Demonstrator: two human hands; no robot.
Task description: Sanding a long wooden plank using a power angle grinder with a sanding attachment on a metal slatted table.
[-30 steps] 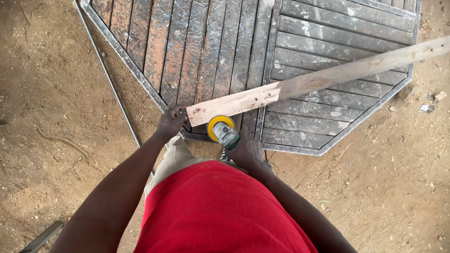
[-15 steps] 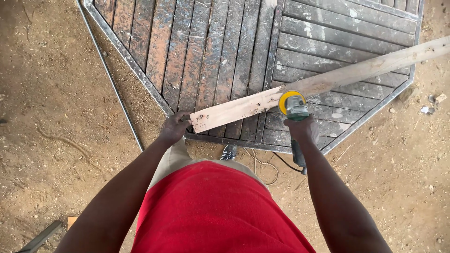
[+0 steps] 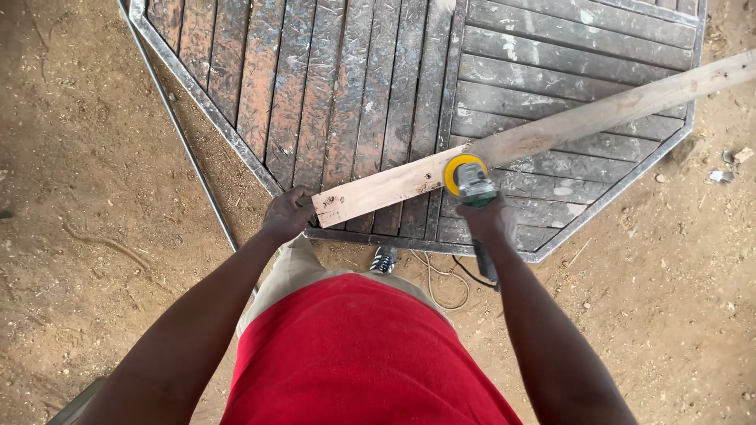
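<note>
The long wooden plank [image 3: 504, 145] lay slantwise across the near edge of the rusty slatted metal panel [image 3: 354, 79], which kept it raised off the dirt floor [image 3: 87, 197] and steady for the tool. The left hand [image 3: 287, 212] was clenched around the plank's near end, at the panel's lower edge, pinning it down. The right hand [image 3: 490, 220] was wrapped tight around the grinder [image 3: 471, 179], whose yellow disc guard touched the plank's near edge. A cord [image 3: 441, 283] trailed on the dirt beside a shoe [image 3: 383, 258].
</note>
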